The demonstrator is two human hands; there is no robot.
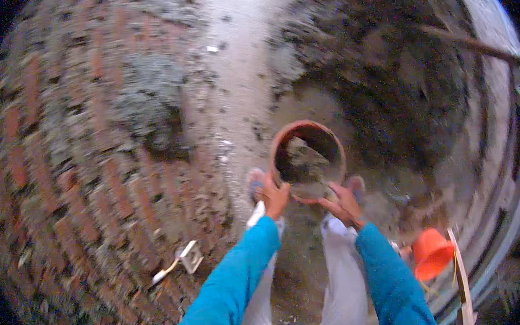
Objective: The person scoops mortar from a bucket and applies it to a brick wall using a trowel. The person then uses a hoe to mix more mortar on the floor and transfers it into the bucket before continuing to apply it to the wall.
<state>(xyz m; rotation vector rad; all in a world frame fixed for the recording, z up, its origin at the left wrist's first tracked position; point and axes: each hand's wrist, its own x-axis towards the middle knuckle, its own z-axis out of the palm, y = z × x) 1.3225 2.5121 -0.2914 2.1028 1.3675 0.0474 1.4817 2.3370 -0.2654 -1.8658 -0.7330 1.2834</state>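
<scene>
- Hands, left hand [273, 196] and right hand [343, 206], are both clamped on the near rim of the tub [304, 124], a little apart from each other.
- Step in hand, by my reading: holding the tub two-handed with its load inside, a clump of grey-brown mix [304, 154].
- Next move, as I judge it, calls for an even grip: both holds are on the near side, so the far rim could dip if the wrists slacken.
- Tub place: centre of the frame, mouth turned up toward the camera, in front of the person's shoes; whether its base touches the ground I cannot tell.
- Left arm: the teal sleeve [237, 291] enters at the lower edge and slants up and right; the thumb lies near the rim.
- Right arm: its sleeve [395, 284] slants up and left from the lower edge; fingers reach inward along the near rim. Fingertips under it are hidden.
- Legs: grey trousers [337, 285] show between the forearms, at bottom centre.
- Farther out: bricks [43, 194] fill the left of the frame, a dark heap [415, 93] the upper right; an orange bucket [430, 254] is at lower right, a white box [191, 257] at lower left.
</scene>
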